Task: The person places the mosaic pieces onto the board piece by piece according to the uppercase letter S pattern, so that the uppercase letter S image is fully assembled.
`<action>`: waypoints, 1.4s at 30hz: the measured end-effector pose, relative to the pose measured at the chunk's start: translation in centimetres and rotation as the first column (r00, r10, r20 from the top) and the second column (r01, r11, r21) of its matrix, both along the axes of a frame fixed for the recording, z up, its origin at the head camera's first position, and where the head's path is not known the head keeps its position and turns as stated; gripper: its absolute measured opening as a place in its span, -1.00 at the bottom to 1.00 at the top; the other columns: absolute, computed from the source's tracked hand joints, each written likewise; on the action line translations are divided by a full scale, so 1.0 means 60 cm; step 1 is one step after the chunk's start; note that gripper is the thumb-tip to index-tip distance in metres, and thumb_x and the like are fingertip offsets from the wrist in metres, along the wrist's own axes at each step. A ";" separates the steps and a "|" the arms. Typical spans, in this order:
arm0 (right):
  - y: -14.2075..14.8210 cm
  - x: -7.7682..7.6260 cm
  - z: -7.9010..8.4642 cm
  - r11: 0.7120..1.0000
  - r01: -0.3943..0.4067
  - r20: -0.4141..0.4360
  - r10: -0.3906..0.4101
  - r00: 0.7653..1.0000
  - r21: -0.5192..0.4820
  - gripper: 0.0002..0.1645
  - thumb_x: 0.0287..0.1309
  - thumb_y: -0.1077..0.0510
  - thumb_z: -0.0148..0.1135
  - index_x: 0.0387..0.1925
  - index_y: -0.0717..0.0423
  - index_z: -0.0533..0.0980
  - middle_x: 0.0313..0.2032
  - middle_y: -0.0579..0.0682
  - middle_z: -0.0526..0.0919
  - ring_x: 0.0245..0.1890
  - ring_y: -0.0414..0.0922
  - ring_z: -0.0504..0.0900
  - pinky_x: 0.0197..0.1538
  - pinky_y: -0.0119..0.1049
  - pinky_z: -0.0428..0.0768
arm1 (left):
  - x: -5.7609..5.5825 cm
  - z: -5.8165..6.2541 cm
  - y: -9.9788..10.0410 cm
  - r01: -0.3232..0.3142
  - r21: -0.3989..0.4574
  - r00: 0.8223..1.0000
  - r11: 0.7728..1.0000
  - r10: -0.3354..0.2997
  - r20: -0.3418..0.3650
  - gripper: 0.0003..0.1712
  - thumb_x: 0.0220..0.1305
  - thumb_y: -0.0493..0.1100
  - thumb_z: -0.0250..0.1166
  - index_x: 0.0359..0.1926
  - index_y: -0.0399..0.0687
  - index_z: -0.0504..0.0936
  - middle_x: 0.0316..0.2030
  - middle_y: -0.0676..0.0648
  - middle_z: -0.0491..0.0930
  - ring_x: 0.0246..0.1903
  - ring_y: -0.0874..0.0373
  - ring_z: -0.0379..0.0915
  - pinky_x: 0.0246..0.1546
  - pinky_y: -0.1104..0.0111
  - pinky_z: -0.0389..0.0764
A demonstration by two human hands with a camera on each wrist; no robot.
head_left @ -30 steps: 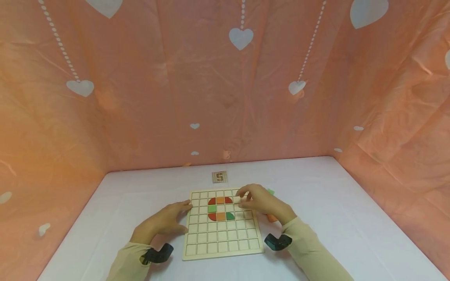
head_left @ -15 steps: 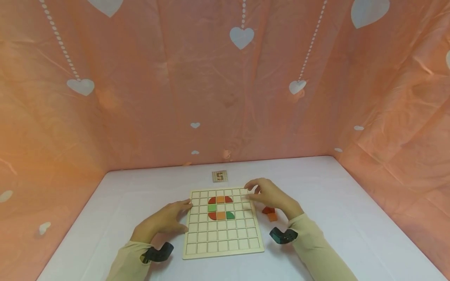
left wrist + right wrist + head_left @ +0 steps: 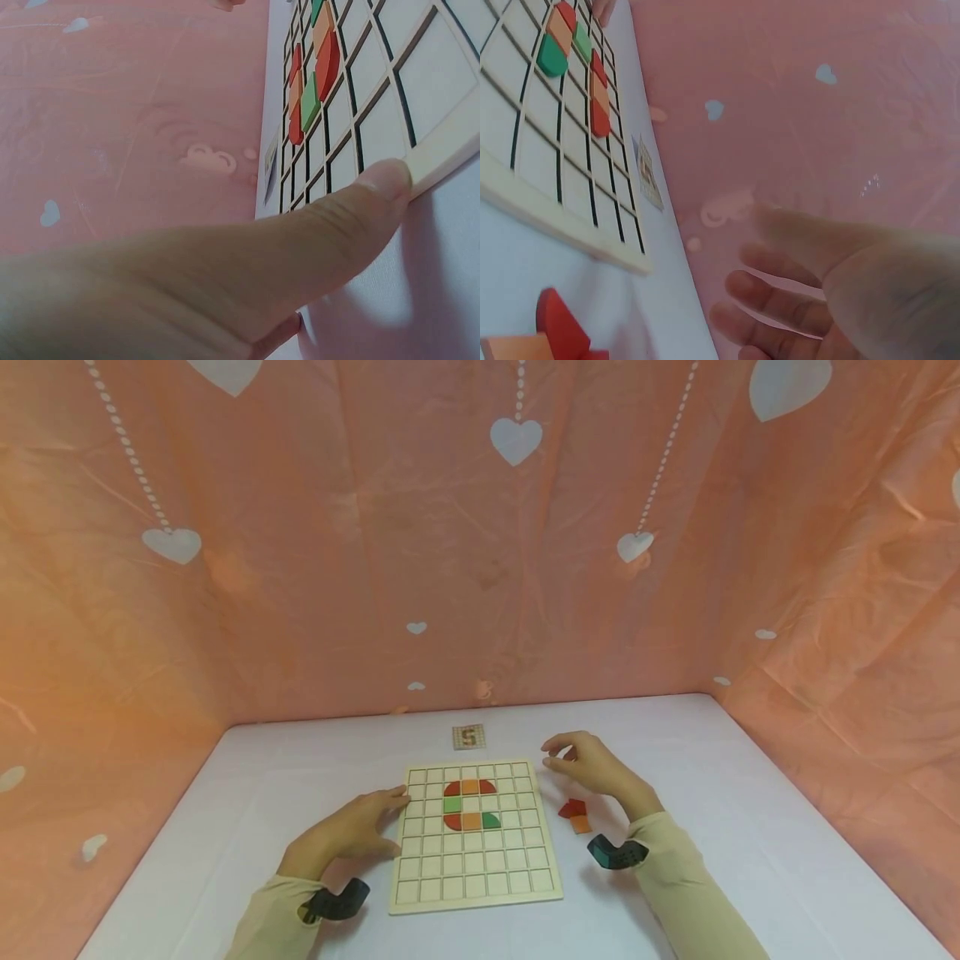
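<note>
A wooden grid board lies on the white table. Set in its cells are red quarter-rounds, orange squares, a light green square and a dark green quarter-round. My left hand rests at the board's left edge, its thumb touching the rim in the left wrist view. Past the board's far right corner hovers my right hand, fingers loosely bent. The right wrist view shows its thumb and fingers apart, with nothing seen between them.
Right of the board lie loose red pieces and an orange square. A small pattern card sits beyond the board's far edge. A pink cloth with hearts hangs behind the table.
My right hand has moved right and away from over the board, uncovering its far right corner and the loose red and orange pieces. The left hand stays at the board's edge.
</note>
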State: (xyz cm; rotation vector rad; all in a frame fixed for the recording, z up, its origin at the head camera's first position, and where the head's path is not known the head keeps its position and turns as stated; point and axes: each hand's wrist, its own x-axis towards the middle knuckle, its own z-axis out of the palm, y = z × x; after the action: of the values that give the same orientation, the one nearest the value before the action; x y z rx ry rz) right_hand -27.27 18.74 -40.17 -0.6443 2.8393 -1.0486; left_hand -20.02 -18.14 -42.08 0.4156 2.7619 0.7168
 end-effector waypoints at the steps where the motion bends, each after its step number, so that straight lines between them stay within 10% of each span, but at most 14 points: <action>1: 0.003 -0.001 -0.001 1.000 0.004 0.007 -0.004 1.000 -0.009 -0.65 0.29 0.14 0.30 0.02 0.27 0.64 -0.12 0.14 0.74 -0.28 -0.10 0.58 -0.24 -0.35 0.63 | 0.000 0.000 0.000 0.000 -0.001 1.000 1.000 0.000 0.000 -0.09 -0.07 -0.21 0.60 0.36 -0.22 0.47 0.49 -0.24 0.29 0.48 -0.32 0.16 0.50 -0.19 0.24; 15: 0.036 -0.014 -0.023 0.996 0.092 0.058 -0.091 0.994 -0.017 -0.67 0.29 0.16 0.27 -0.01 0.31 0.63 -0.12 0.19 0.70 -0.28 -0.08 0.61 -0.22 -0.36 0.64 | 0.000 -0.002 -0.002 0.015 0.007 1.000 1.000 -0.015 -0.009 -0.09 -0.07 -0.21 0.60 0.36 -0.25 0.47 0.49 -0.27 0.28 0.48 -0.34 0.16 0.51 -0.20 0.21; 30: 0.056 -0.018 -0.051 0.970 0.221 0.172 -0.236 0.956 0.104 -0.66 0.17 0.20 0.40 -0.02 0.25 0.62 0.05 0.25 0.66 0.08 0.14 0.58 0.27 0.16 0.57 | 0.001 -0.001 -0.001 -0.004 0.000 1.000 1.000 0.004 0.006 -0.09 -0.05 -0.20 0.60 0.37 -0.19 0.46 0.50 -0.23 0.27 0.49 -0.32 0.14 0.51 -0.20 0.21; 42: 0.042 -0.016 -0.053 0.965 0.230 0.176 -0.250 0.952 0.123 -0.76 0.16 0.25 0.38 -0.14 0.26 0.62 -0.24 0.09 0.67 -0.21 -0.03 0.57 0.00 -0.09 0.69 | 0.000 -0.004 0.000 -0.016 -0.012 1.000 1.000 0.016 0.010 -0.09 -0.04 -0.20 0.60 0.38 -0.16 0.47 0.51 -0.20 0.27 0.50 -0.30 0.14 0.51 -0.18 0.22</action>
State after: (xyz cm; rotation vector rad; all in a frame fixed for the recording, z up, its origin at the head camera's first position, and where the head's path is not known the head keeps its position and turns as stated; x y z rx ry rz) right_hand -28.25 21.25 -43.32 -0.1803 2.8274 -0.9286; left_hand -20.03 -18.13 -42.30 0.3871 2.7619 0.7032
